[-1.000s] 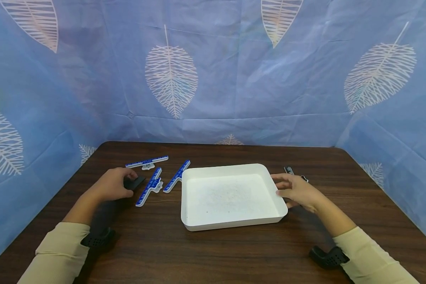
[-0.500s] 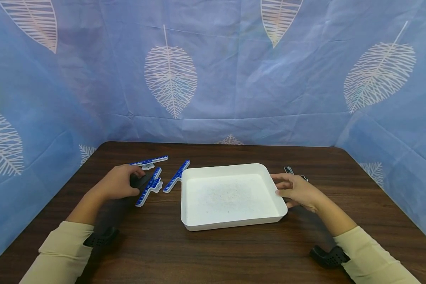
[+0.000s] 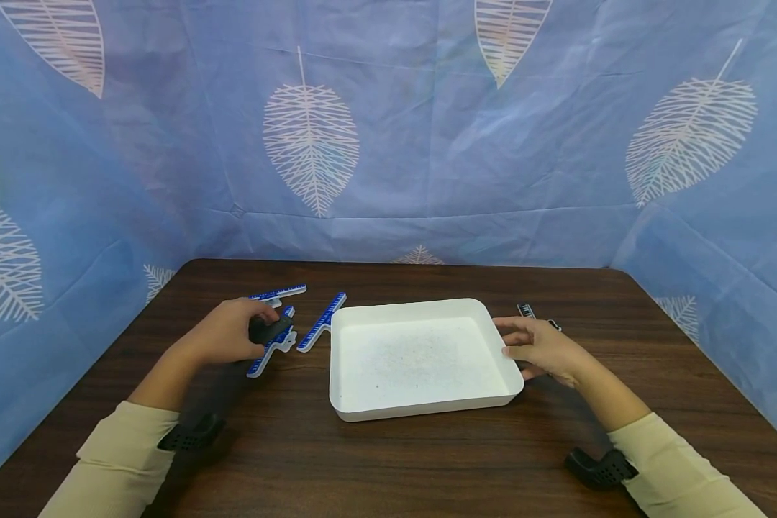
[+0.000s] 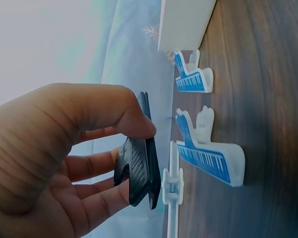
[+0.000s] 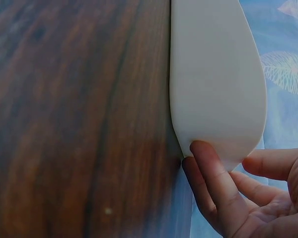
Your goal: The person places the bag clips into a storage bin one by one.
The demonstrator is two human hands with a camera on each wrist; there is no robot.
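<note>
My left hand (image 3: pixel 223 334) pinches a black two-layered plastic piece (image 4: pixel 139 163) with a ribbed face and a notched end, its thumb on one side and fingers on the other. In the head view the piece overlaps a blue-and-white book clip (image 3: pixel 268 360) with a piano-key print. Two similar clips lie close by, a far clip (image 3: pixel 288 291) and another clip (image 3: pixel 324 321) left of the white tray (image 3: pixel 427 411). At the tray's right end, fingertips of my right hand (image 3: pixel 544 352) touch the outer wall, fingers slightly bent and spread.
Behind my right hand lies a black clip (image 3: pixel 526 310) with white key marks, partly hidden. Only small dark specks show inside the tray. A blue leaf-print cloth (image 3: pixel 388 144) hangs past the table's far edge.
My left hand has moved right and slightly away with the black piece, from beside the clips to over the nearest one. My right hand and the tray have not moved.
</note>
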